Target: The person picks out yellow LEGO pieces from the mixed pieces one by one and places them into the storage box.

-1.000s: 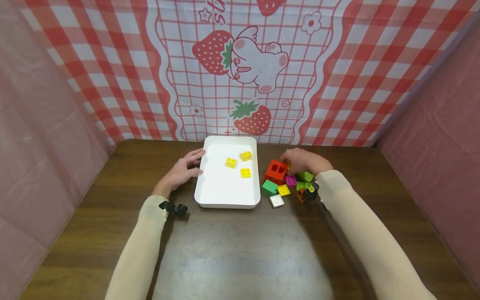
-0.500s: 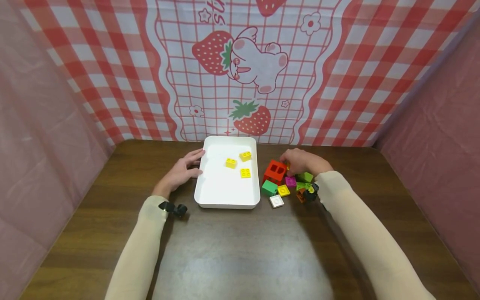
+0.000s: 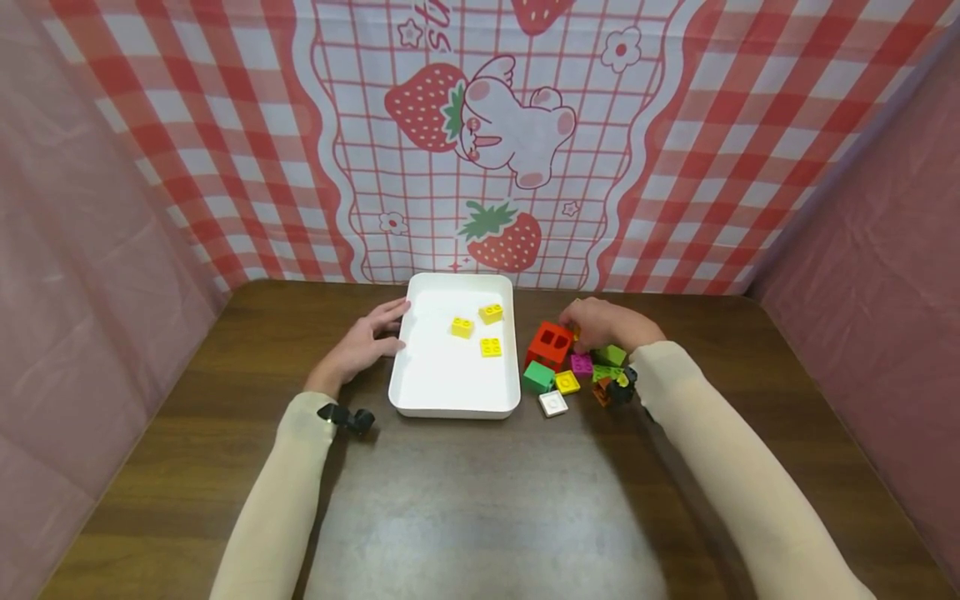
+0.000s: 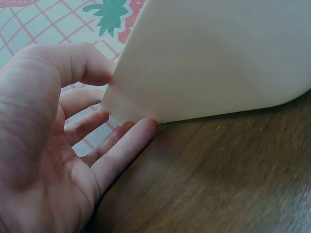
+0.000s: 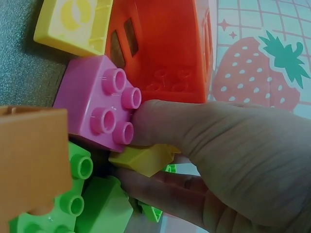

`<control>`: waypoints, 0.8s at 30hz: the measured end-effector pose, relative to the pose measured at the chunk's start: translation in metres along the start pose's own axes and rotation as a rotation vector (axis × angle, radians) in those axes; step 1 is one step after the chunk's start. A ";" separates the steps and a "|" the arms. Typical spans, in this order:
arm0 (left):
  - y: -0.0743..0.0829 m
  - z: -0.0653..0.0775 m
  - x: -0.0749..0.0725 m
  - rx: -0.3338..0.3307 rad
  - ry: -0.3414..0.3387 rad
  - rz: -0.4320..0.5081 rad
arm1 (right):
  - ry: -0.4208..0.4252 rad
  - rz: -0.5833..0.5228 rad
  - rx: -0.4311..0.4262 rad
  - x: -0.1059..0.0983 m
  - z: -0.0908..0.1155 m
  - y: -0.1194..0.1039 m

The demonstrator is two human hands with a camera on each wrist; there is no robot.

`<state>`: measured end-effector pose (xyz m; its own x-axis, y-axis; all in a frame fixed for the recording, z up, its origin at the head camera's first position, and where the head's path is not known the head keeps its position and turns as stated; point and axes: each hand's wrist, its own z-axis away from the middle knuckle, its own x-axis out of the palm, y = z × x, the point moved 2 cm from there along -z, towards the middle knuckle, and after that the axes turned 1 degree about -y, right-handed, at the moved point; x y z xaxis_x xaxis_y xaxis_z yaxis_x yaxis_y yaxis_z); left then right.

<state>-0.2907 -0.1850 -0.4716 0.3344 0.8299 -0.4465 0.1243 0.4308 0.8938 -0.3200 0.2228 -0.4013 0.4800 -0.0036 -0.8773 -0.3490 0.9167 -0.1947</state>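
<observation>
My left hand (image 3: 362, 346) rests at the left wall of a white tray (image 3: 453, 408). In the left wrist view its thumb and fingertips touch the tray's outer side, the fingers only loosely bent. Three yellow toy bricks lie in the tray, one of them a flat square (image 3: 491, 347). Right of the tray, my right hand (image 3: 603, 323) reaches into a pile of bricks. Between its thumb and fingers it pinches a yellow brick (image 5: 143, 159), partly hidden. Beside the thumb are a purple brick (image 5: 87, 104) and a red window-like block (image 3: 551, 343).
The pile also holds a green brick (image 3: 539, 377), a white square piece (image 3: 553, 404), a yellow square piece (image 3: 567, 382), lime green bricks (image 3: 611, 355) and an orange piece (image 3: 602, 392). Behind the wooden table hangs a red checked cloth (image 3: 247, 150).
</observation>
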 end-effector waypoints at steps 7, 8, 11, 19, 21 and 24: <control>0.002 0.000 -0.001 0.003 0.000 -0.002 | -0.008 -0.006 0.000 -0.006 0.002 -0.001; 0.002 0.000 -0.001 0.002 0.001 -0.003 | -0.008 0.004 -0.007 -0.007 0.002 -0.001; 0.002 0.000 -0.002 0.008 0.004 -0.011 | 0.001 0.029 -0.027 -0.011 0.002 -0.003; 0.002 0.002 0.000 0.016 -0.005 0.006 | -0.001 -0.001 -0.054 -0.021 0.011 -0.007; 0.003 0.002 0.000 0.016 -0.005 0.007 | 0.003 -0.021 -0.043 -0.024 0.013 -0.008; 0.004 0.002 0.001 0.014 -0.006 0.009 | 0.006 -0.021 -0.030 -0.029 0.015 -0.011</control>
<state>-0.2879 -0.1835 -0.4687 0.3416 0.8316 -0.4378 0.1344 0.4178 0.8985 -0.3180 0.2192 -0.3670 0.4824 -0.0256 -0.8756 -0.3629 0.9039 -0.2264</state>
